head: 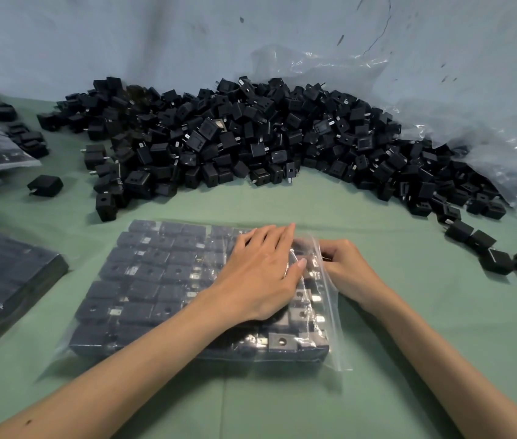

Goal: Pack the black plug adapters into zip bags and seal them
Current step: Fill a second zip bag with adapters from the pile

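Packing table, near centre: we are closing a full zip bag point(333, 337) on the green cloth point(409, 327), with its black adapters point(149, 270) lying inside in tidy rows. Our left hand point(260, 270) is lying flat on the bag's right end, fingers straight and close together. It is pressing the rows down, likely to push the air out and keep the mouth level. Just to its right, our right hand point(346, 267) is pinching the bag's zip edge between curled fingers and thumb, seemingly to press the strip together. We cannot tell whether any of the strip is already closed. A large pile point(251, 137) of loose adapters is waiting along the far side, spilling from a clear sack point(488, 137) at the far right. A few strays point(498, 258) are sitting at the right. Filled bags point(4, 274) are lying at the left, apparently set aside to keep the working space free.
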### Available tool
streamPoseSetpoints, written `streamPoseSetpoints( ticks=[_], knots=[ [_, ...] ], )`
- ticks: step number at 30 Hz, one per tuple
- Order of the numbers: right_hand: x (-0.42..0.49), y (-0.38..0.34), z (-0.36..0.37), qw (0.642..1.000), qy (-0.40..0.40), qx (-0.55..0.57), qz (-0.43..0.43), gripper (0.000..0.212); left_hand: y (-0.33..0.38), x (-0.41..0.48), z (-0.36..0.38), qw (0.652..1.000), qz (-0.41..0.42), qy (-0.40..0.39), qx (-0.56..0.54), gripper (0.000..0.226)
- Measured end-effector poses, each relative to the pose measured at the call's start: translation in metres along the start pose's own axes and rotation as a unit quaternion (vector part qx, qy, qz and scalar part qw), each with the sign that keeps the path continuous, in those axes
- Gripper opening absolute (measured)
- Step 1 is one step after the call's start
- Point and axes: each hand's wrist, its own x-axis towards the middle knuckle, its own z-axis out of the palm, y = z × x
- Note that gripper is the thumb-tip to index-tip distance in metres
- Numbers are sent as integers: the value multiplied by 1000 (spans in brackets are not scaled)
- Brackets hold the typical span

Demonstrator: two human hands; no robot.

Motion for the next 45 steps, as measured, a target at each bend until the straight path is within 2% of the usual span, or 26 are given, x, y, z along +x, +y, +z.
streamPoseSetpoints(
  ticks=[2, 5, 8, 11, 14, 18, 24, 28, 36, 39, 42, 45],
  knots=[
    [0, 2, -4, 1000, 2, -8, 2, 29, 0, 0, 0, 1000, -2, -1, -6, 62],
    [1, 0, 5, 992, 105, -45, -46, 30, -1, 1, -1, 1000, -4, -1, -8, 60],
    [3, 0, 10, 988, 132, -47, -65, 38, 0, 1, -1, 1000, -4, -2, -12, 60],
    [3, 4, 1, 998, 55, -14, -20, 29, -1, 1, 0, 1000, -3, 0, -11, 60],
    [-2, 5, -7, 1000, -9, -27, -5, 23, -2, 1, 0, 1000, -5, 0, -7, 60],
    [-3, 3, -14, 1000, -23, -10, 7, 17, -2, 2, 1, 1000, 0, 6, 3, 60],
    [3, -1, -10, 998, -64, -5, 29, 30, -2, 3, 1, 1000, -13, 23, -14, 60],
    [-1, 3, -8, 997, -66, -27, 25, 18, -1, 2, -1, 998, -17, 58, -36, 56],
    [-2, -5, -14, 986, -149, -36, 65, 26, 3, 0, -4, 989, -23, 145, -19, 39],
    [-2, -5, -12, 991, -110, 19, 78, 24, 0, 2, -5, 990, -27, 135, -36, 37],
    [-9, -3, -1, 990, -29, 119, 72, 19, -4, 5, -7, 992, -34, 111, -58, 36],
    [-12, -5, 9, 985, 36, 156, 64, 14, -5, 7, -6, 992, -34, 99, -66, 35]
  ],
)
